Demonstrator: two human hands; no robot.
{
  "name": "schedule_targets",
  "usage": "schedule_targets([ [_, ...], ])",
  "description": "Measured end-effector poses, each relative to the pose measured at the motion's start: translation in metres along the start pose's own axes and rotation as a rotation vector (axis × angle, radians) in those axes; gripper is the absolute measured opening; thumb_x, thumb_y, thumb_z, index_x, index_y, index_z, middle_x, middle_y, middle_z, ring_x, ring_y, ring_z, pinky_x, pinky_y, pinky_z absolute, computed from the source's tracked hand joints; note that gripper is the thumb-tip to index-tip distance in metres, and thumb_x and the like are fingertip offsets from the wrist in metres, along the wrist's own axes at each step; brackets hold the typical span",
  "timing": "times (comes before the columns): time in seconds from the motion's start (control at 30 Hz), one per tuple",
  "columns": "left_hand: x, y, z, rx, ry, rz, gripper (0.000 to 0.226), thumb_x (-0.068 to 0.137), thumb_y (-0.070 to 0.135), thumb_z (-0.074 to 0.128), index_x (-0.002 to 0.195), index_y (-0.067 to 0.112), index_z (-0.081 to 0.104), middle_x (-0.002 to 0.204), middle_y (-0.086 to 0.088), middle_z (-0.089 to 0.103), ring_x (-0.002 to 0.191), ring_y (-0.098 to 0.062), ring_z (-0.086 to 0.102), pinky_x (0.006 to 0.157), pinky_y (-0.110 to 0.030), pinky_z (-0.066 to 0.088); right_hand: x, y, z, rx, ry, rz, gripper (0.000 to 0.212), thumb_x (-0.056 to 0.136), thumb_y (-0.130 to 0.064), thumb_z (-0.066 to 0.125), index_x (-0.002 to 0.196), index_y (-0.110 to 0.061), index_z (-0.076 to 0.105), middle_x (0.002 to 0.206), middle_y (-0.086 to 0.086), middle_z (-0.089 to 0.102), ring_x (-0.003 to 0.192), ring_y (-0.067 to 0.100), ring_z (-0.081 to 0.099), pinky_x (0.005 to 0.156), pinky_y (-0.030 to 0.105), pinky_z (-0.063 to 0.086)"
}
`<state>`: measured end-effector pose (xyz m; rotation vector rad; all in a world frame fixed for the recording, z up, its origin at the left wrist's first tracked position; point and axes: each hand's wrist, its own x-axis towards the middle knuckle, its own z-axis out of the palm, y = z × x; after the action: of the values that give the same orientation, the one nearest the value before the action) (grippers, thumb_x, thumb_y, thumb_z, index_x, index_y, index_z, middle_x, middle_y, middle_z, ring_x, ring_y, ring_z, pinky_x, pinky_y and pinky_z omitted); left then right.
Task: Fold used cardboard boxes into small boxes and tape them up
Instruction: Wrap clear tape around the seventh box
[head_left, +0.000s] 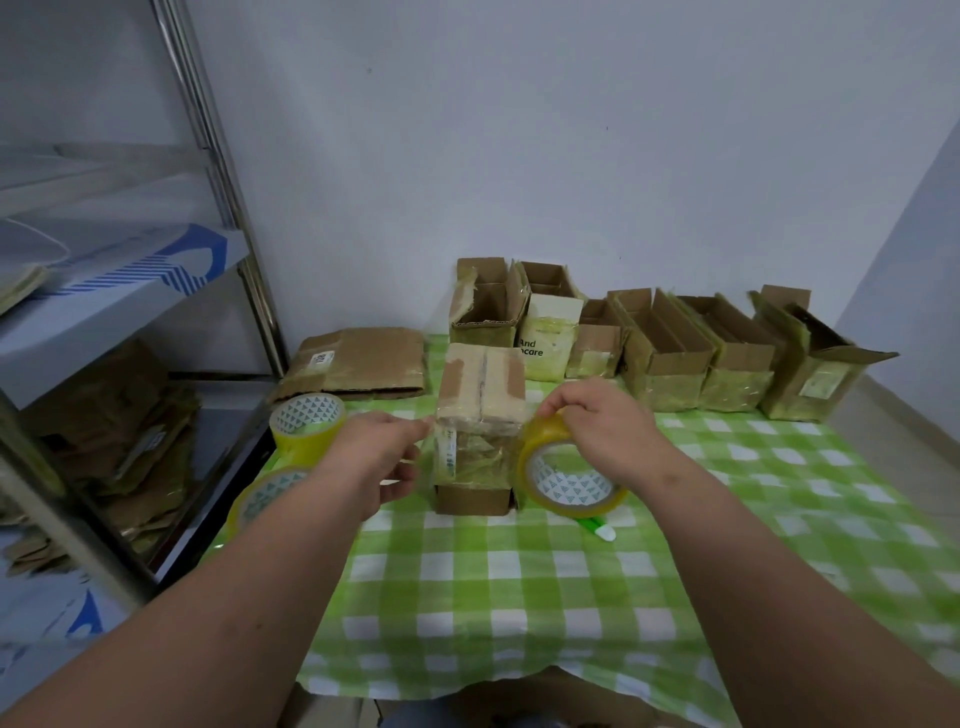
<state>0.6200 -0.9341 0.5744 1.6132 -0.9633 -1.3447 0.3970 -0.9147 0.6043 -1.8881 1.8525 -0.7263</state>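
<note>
Right hand at about 2 o'clock of the picture's centre, fingers curled over the top of a yellow tape roll, gripping it; roll held on edge, tilted, just right of a small cardboard box, near or touching its right side, hard to tell which. Left hand at 9 o'clock of that box, fingertips drawn together at the box's upper left corner, seemingly pinching a thin clear strip of tape there; strip too faint to confirm, grip blurred. Lower fingers loosely curled beside the box's left face.

Box upright in the middle of a green-checked tablecloth, top flaps closed, old tape and a label on the near face.

At 9 o'clock of the left hand, two spare tape rolls on the table's left edge, one behind the other. At 11 o'clock of the box, flattened cardboard. At 12 to 2 o'clock, a row of open-topped boxes along the wall. At 5 o'clock of the held roll, a small green-and-white object, partly hidden under it. Far left, a metal shelf with more flattened cardboard.
</note>
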Motion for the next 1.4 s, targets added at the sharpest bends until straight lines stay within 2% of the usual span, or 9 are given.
schedule_targets([
  [0.17,0.002,-0.003,0.004,0.02,0.056,0.237,0.014,0.092,0.009,0.065,0.098,0.021,0.06,0.1,-0.006,0.062,0.085,-0.02,0.059,0.072,-0.033,0.053,-0.002,-0.003,0.015,-0.144,-0.009,-0.053,0.018,0.093,-0.033,0.042,0.097,-0.034,0.059,0.106,-0.009,0.058,0.101,0.016,0.054,0.089,0.037,0.018],
  [0.33,0.004,-0.006,0.005,0.107,-0.003,0.343,0.029,0.097,0.006,0.054,0.103,0.031,0.067,0.104,0.001,0.072,0.098,-0.019,0.068,0.084,-0.038,0.058,-0.001,-0.005,0.017,-0.171,-0.013,-0.057,0.013,0.091,-0.031,0.048,0.101,-0.036,0.055,0.109,-0.009,0.056,0.107,0.018,0.052,0.095,0.039,0.018],
  [0.43,0.001,-0.009,0.005,0.108,-0.037,0.321,0.04,0.1,0.005,0.045,0.099,0.036,0.071,0.098,0.009,0.074,0.098,-0.015,0.067,0.084,-0.036,0.058,0.002,-0.011,0.022,-0.214,0.004,-0.094,0.014,0.09,-0.025,0.049,0.096,-0.034,0.057,0.109,-0.009,0.059,0.109,0.018,0.051,0.092,0.038,0.018],
  [0.5,0.0,-0.009,0.001,0.073,-0.093,0.278,0.046,0.098,0.003,0.039,0.111,0.032,0.073,0.11,0.011,0.071,0.106,-0.012,0.064,0.084,-0.033,0.056,0.003,-0.015,0.026,-0.218,0.046,-0.108,0.014,0.091,-0.025,0.048,0.092,-0.028,0.061,0.098,-0.009,0.063,0.102,0.018,0.054,0.091,0.037,0.019],
  [0.63,-0.003,-0.01,-0.008,0.043,-0.165,0.232,0.032,0.101,0.031,0.045,0.125,0.027,0.066,0.123,0.01,0.066,0.117,-0.011,0.059,0.09,-0.035,0.053,0.004,-0.017,0.031,-0.215,0.103,-0.088,0.019,0.093,-0.032,0.047,0.082,-0.024,0.06,0.076,-0.007,0.063,0.085,0.017,0.057,0.094,0.038,0.023],
  [0.77,-0.002,-0.015,-0.011,-0.031,-0.184,0.223,0.028,0.1,0.026,0.049,0.121,0.023,0.066,0.123,0.009,0.066,0.117,-0.011,0.059,0.089,-0.034,0.052,0.0,-0.011,0.041,-0.217,0.057,-0.103,0.02,0.093,-0.031,0.051,0.078,-0.02,0.061,0.068,-0.006,0.06,0.078,0.013,0.056,0.092,0.034,0.021],
  [0.97,0.004,-0.02,-0.011,-0.056,-0.166,0.233,0.037,0.097,0.002,0.047,0.122,0.019,0.068,0.124,0.005,0.067,0.116,-0.014,0.061,0.08,-0.033,0.058,-0.005,-0.005,0.045,-0.158,0.116,-0.122,0.015,0.092,-0.021,0.051,0.083,-0.025,0.063,0.071,-0.011,0.059,0.079,0.006,0.053,0.095,0.029,0.016],
  [1.13,0.005,-0.019,-0.013,-0.087,-0.163,0.207,0.036,0.099,0.0,0.045,0.109,0.025,0.07,0.122,0.001,0.067,0.117,-0.016,0.061,0.083,-0.037,0.058,-0.008,-0.006,0.049,-0.147,0.106,-0.103,0.005,0.088,-0.025,0.055,0.085,-0.026,0.059,0.064,-0.01,0.056,0.068,0.003,0.05,0.098,0.029,0.018],
  [1.4,0.007,-0.018,-0.018,-0.067,-0.228,0.173,0.029,0.103,0.011,0.044,0.11,0.023,0.069,0.122,0.003,0.068,0.118,-0.015,0.06,0.082,-0.038,0.057,-0.01,-0.006,0.048,-0.125,0.09,-0.075,0.013,0.088,-0.04,0.061,0.089,-0.028,0.056,0.079,-0.011,0.059,0.083,0.011,0.047,0.1,0.03,0.017],
])
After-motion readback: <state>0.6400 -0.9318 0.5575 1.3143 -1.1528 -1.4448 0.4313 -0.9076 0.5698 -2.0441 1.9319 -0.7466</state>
